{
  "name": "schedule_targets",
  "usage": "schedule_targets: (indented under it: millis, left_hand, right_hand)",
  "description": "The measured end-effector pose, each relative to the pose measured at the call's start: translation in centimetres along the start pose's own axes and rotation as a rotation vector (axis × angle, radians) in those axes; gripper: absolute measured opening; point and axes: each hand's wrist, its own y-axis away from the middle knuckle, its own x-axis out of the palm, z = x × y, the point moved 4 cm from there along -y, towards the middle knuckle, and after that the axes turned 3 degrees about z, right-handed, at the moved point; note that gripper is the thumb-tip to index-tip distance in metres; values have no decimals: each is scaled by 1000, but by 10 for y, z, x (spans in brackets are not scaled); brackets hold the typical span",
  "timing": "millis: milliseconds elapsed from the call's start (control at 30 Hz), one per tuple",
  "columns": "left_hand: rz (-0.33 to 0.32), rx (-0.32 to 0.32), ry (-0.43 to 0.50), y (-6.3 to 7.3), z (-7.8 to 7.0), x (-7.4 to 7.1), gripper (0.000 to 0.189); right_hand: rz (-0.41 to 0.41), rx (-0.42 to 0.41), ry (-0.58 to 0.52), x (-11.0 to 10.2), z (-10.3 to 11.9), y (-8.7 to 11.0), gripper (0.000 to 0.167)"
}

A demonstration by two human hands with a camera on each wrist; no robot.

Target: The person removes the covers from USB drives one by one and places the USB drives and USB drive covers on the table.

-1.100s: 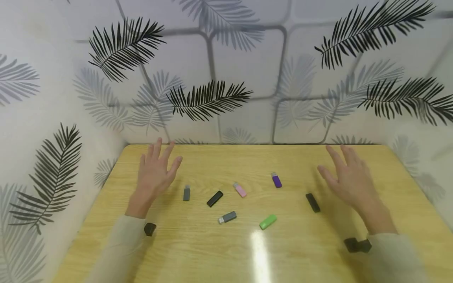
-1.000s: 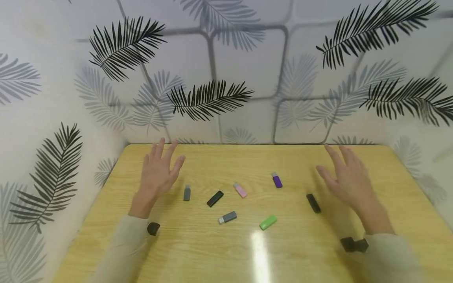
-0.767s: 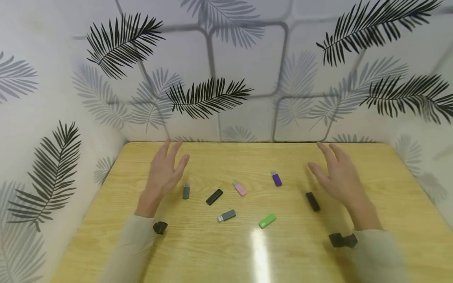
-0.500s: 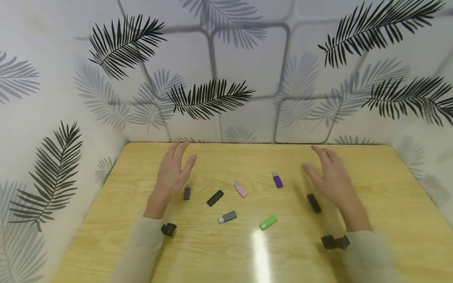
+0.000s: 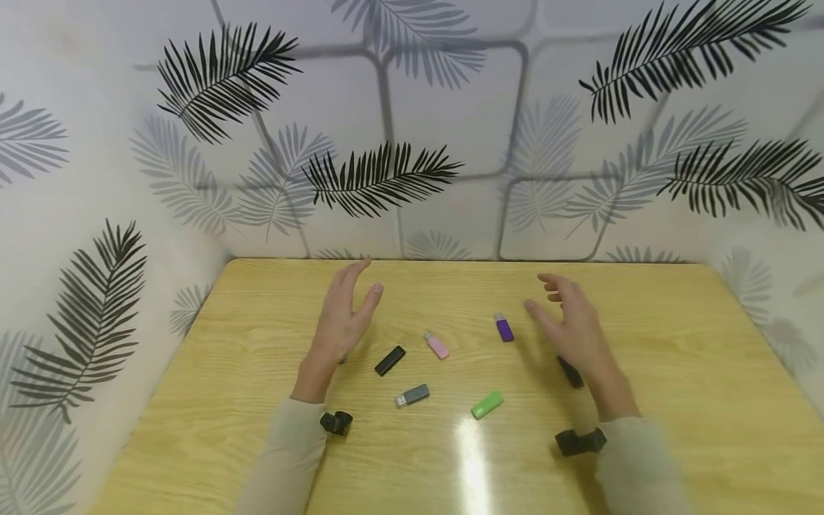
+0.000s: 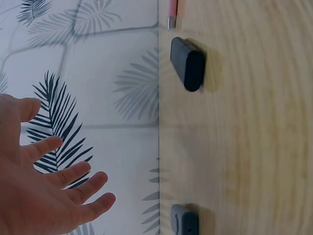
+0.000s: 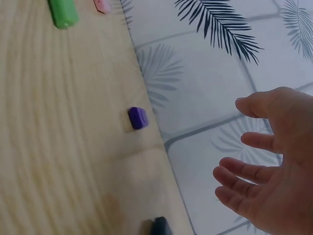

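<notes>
My left hand (image 5: 341, 322) hovers over the table's left half with relaxed fingers, holding nothing. It mostly hides a grey USB stick (image 6: 185, 221); a black USB stick (image 5: 390, 360) lies just right of it. Empty and loosely bent, my right hand (image 5: 571, 325) hangs above the right half, partly covering another black stick (image 5: 570, 372). Nearest to its thumb lies a purple USB stick (image 5: 504, 327). Between the hands are a pink USB stick (image 5: 436, 345), a second grey USB stick (image 5: 412, 395) with its metal plug showing, and a green stick (image 5: 487, 405).
The wooden table (image 5: 399, 458) reaches back to a wall (image 5: 450, 114) with a leaf pattern. Another patterned wall stands along the left. A bright light reflection falls on the table's front middle. Small black devices (image 5: 337, 423) sit at both wrists.
Both hands have moved inward, the left to the right and the right to the left. The left now covers most of the leftmost grey stick. The sticks have stayed in place.
</notes>
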Motion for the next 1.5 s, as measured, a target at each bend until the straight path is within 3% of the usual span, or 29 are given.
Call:
schedule_targets:
  millis: [167, 267, 500, 933, 1333, 1500]
  left_hand:
    - [15, -19, 55, 2, 0, 9, 56]
    - [39, -33, 95, 2, 1, 15, 56]
    - [69, -84, 167, 4, -1, 24, 53]
    - [97, -85, 248, 3, -8, 41, 45]
    - [139, -113, 300, 1, -10, 54, 39]
    - [184, -119, 343, 2, -15, 64, 40]
  right_hand:
    - [26, 58, -129, 14, -4, 1, 56]
    - [50, 100, -152, 23, -6, 3, 56]
    - [88, 114, -98, 40, -5, 8, 53]
    - [89, 167, -95, 47, -9, 12, 48]
    - [150, 206, -73, 54, -11, 10, 45]
    - [160, 213, -48, 54, -13, 10, 43]
